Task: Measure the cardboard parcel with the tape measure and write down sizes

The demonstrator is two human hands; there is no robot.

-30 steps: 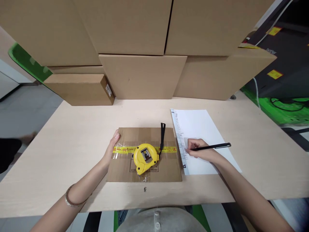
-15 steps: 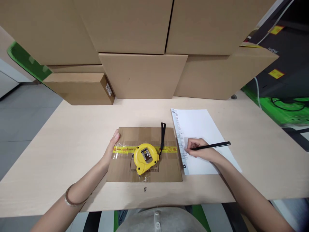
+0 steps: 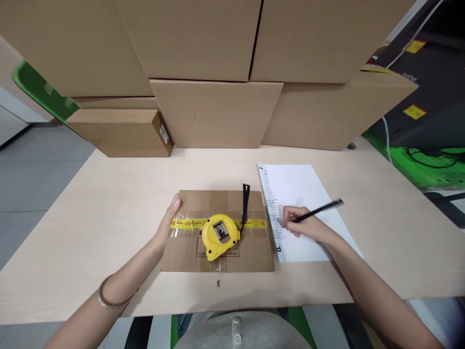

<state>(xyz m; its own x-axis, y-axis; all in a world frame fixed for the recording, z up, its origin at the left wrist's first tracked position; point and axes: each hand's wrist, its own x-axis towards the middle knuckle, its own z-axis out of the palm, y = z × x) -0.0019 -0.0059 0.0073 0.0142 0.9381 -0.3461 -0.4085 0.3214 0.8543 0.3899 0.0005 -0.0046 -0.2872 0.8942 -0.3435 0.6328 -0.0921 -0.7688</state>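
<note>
My left hand [image 3: 170, 216] grips the left edge of a flat cardboard box [image 3: 181, 249], thumb showing at its upper corner and the other fingers mostly hidden. Across the box runs a strip of yellow printed tape. A yellow tape measure [image 3: 220, 236] lies on top of it, its black wrist strap [image 3: 245, 203] stretched toward the far edge. To the right, my right hand [image 3: 300, 222] is closed around a black pen [image 3: 323, 208]. That hand rests on a white paper sheet [image 3: 298, 184] with print down its left side. The pen's tip is hidden by my fingers.
Several large cardboard boxes [image 3: 216, 114] form a wall along the back of the pale table [image 3: 119, 194]. A smaller box [image 3: 119, 131] stands at the back left. A dark machine [image 3: 414, 97] and cables sit on a green surface [image 3: 432, 167] at the right.
The pen has tilted in my right hand, its back end swinging up and slightly left. My left hand, the box and the tape measure stay in place.
</note>
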